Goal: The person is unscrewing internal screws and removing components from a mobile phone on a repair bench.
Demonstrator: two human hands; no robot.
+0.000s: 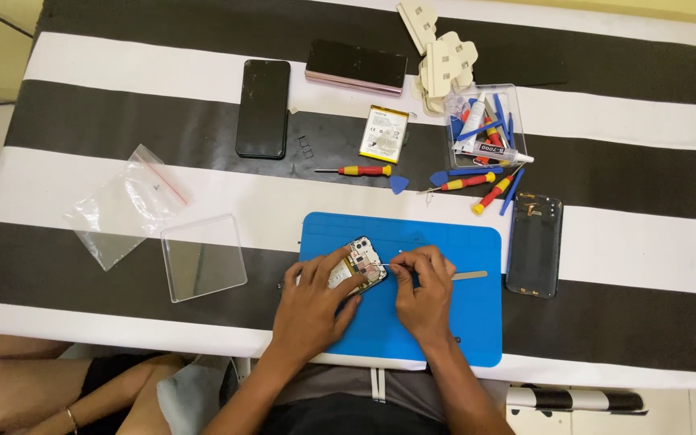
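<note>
A black-and-white striped cloth covers the bench [122, 173], with a blue rubber work mat [453, 322] at its near edge. On the mat's left part lies an opened phone with bare circuit boards [358, 264], long axis slanting up to the right. The left hand [312, 306] clamps its lower end, while the right hand [424, 292], just right of it, pinches a thin metal tool [387, 267] whose tip touches the board.
</note>
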